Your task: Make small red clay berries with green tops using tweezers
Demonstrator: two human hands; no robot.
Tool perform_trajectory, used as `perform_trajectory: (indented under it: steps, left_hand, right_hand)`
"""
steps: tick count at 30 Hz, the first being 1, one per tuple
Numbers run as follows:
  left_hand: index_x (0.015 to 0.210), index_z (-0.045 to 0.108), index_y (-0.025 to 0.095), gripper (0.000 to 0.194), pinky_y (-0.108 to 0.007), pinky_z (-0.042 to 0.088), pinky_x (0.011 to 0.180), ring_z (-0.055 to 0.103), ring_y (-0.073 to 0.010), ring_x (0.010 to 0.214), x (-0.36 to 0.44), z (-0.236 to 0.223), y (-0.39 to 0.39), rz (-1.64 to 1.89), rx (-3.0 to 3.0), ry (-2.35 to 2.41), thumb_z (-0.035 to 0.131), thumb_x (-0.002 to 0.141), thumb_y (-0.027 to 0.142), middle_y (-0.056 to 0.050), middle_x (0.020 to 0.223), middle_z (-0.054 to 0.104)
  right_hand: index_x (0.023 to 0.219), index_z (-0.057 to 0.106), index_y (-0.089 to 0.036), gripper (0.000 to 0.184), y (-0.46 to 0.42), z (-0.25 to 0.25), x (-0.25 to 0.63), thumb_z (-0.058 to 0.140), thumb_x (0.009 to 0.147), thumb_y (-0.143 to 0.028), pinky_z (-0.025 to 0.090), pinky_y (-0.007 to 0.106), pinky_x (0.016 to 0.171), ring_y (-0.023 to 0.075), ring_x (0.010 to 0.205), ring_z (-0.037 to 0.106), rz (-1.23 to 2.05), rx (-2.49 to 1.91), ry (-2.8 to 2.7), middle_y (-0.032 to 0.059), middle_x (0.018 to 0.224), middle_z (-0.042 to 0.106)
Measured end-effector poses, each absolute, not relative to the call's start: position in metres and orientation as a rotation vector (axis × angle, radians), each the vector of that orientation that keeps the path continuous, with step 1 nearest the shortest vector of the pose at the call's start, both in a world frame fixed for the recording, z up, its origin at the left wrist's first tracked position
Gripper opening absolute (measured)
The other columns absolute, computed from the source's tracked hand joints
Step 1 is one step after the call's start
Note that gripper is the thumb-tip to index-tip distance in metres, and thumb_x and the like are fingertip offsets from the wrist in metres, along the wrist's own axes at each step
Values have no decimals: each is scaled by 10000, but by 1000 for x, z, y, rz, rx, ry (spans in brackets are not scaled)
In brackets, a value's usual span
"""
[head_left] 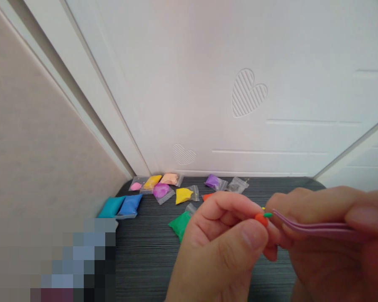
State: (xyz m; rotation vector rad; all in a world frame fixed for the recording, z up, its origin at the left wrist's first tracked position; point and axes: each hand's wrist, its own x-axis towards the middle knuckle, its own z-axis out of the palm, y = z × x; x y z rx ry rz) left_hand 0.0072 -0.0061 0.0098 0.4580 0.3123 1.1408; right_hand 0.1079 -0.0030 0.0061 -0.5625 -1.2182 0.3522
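Observation:
My left hand (223, 245) pinches a small orange ball of clay (261, 219) between thumb and fingers. In my right hand (327, 207) is a pair of pink tweezers (318, 228), its tips pointing left at the ball. A tiny green piece of clay (267, 214) lies between the tips and the orange ball; whether the tips grip it or only touch it I cannot tell. A speck of yellow (263, 208) shows just behind, partly hidden by my fingers.
On the dark ridged table (145, 260) lie several clay packets, among them a green packet (180, 224), a yellow packet (184, 195), a blue packet (130, 205) and a purple packet (212, 181). A white panel (201, 105) with embossed hearts rises behind. The lower left is pixelated.

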Motion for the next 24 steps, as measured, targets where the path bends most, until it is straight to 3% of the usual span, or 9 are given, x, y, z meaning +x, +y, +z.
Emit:
perform_trajectory:
  steps: [24]
  left_hand:
    - [702,630,186,62,-276,466,667,607,-157,688,6,10,-4,1141,572,351,672,667,214,-4,671,648]
  right_hand:
    - [927,587,-286,188,-2,5,116,577,753,-356,525,323,446,200,594,623,465,-527,-1280,14,741,660]
